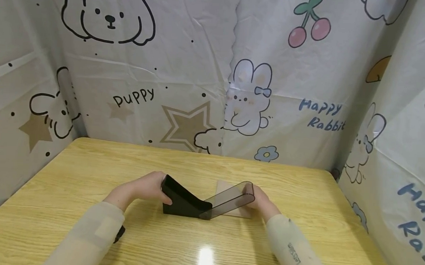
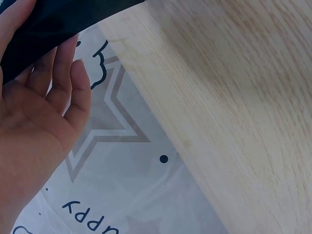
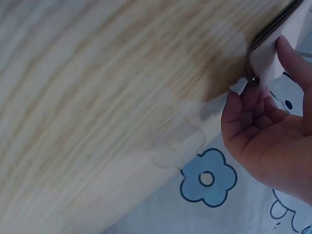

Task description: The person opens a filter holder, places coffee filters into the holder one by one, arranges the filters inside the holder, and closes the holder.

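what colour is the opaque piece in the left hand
The piece is black, clearest in the head view.

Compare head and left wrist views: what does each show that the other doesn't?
Head only: the right hand holding the smoky see-through flap, the pale sheet and the cherry print.

Left wrist only: the palm side of the left hand.

Both: the left hand itself, holding the black case, plus the wooden table and star print.

In the head view, the printed curtain [image 1: 187, 68] reads "PUPPY" [image 1: 133, 97] left of centre and "Happy Rabbit" [image 1: 321, 114] at right (repeated, cut off, at lower right); the right sleeve [image 1: 296, 247], bottom right, seems to read "LetsSlim".
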Tool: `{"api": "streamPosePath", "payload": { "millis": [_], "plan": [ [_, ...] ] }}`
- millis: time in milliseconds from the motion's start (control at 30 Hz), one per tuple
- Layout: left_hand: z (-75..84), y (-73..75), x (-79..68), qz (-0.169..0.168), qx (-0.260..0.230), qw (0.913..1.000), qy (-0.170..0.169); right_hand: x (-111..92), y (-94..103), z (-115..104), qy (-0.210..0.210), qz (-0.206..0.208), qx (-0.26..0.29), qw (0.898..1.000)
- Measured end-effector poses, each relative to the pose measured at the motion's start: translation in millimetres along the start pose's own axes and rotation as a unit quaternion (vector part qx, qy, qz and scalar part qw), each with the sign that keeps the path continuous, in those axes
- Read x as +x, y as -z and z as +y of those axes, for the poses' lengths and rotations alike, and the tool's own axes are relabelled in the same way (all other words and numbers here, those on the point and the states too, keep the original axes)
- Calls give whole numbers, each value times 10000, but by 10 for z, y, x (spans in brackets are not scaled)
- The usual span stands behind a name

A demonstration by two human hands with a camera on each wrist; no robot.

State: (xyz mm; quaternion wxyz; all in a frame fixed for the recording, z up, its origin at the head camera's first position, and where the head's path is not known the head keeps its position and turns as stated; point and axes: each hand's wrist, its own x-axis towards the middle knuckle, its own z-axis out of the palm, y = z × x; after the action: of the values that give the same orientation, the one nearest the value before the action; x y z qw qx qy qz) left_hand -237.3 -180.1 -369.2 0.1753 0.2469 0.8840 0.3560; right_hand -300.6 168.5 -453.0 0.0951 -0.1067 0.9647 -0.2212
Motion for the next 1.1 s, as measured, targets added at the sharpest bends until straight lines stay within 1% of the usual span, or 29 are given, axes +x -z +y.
{"api": "streamPosePath", "payload": {
  "millis": [33, 67, 100, 167, 200, 267, 300, 400, 500, 567, 667, 733, 867, 967, 1100],
  "plan": [
    [2, 1, -6, 7, 9, 10000, 25, 93, -55, 108, 136, 9, 23, 9999],
    [0, 0, -9, 16, 20, 10000, 20, 211, -137, 264, 476, 141, 29, 9988],
    [-3, 0, -13, 23, 30, 10000, 20, 263, -167, 323, 570, 182, 59, 9982],
    [-8, -7, -5, 15, 47, 10000, 40, 277, -173, 364, 669, 325, 143, 9971],
    [-12, -10, -2, 7, 45, 10000, 34, 215, -118, 285, 528, 331, 234, 9978],
    [-19, -11, 4, -7, 61, 10000, 33, 84, -30, 142, 468, 522, 389, 9968],
    [-23, -9, 3, -14, 79, 10000, 24, -35, 57, -2, 260, 558, 487, 9969],
    [-31, -5, 5, -27, 106, 9999, -29, -208, 175, -186, 288, 791, 561, 9949],
    [-40, -2, 6, -25, 112, 9999, -46, -295, 237, -285, 193, 868, 485, 9949],
    [-39, 0, 5, -30, 79, 10000, -43, -307, 258, -308, 95, 878, 400, 9953],
    [-32, -1, 1, -12, 18, 10000, -2, -305, 260, -288, -14, 953, 273, 9951],
    [-28, -2, -1, -4, -22, 10000, 2, -306, 266, -275, -102, 1013, 363, 9941],
    [-26, -12, 5, 6, -57, 10000, 22, -322, 308, -256, -443, 939, 1041, 9891],
    [-29, -16, 11, 6, -22, 10000, 32, -321, 355, -222, -533, 866, 1453, 9842],
    [-37, -9, 9, 1, 73, 10000, 11, -343, 439, -212, -423, 906, 1596, 9821]
  ]
}}
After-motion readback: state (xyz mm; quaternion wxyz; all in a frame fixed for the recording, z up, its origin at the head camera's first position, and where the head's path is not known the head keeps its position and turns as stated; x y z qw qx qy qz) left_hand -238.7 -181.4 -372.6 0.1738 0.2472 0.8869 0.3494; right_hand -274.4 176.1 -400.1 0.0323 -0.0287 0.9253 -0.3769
